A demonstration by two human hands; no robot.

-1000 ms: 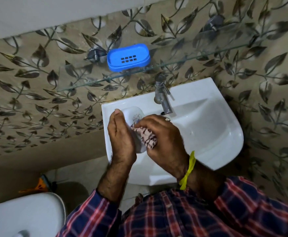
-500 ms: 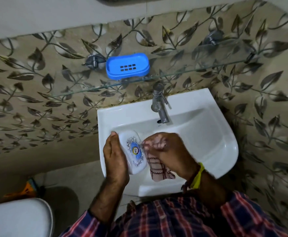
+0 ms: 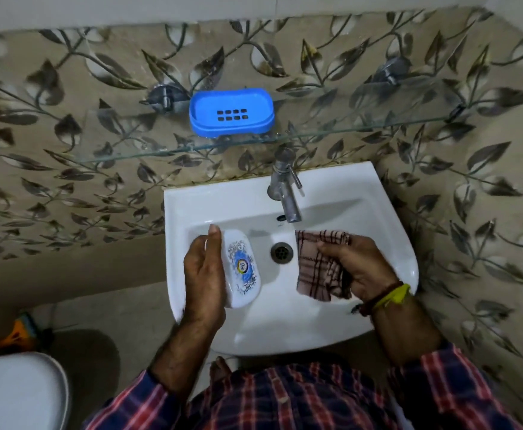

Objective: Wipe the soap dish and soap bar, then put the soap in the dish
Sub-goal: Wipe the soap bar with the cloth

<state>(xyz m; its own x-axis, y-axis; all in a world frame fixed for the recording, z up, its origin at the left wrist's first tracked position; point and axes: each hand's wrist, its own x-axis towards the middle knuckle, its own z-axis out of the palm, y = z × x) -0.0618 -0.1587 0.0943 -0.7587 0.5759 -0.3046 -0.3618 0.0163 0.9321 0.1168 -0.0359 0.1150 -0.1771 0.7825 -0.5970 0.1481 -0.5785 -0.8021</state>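
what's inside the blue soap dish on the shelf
Nothing: the blue soap dish on the glass shelf shows only its drain slots. The soap bar is in the left hand over the sink.

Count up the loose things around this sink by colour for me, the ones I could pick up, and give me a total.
Blue: 1, the soap dish on the glass shelf.
White with a printed blue label: 1, the soap bar in the left hand.
Pink and brown checked: 1, the cloth in the right hand.
Total: 3
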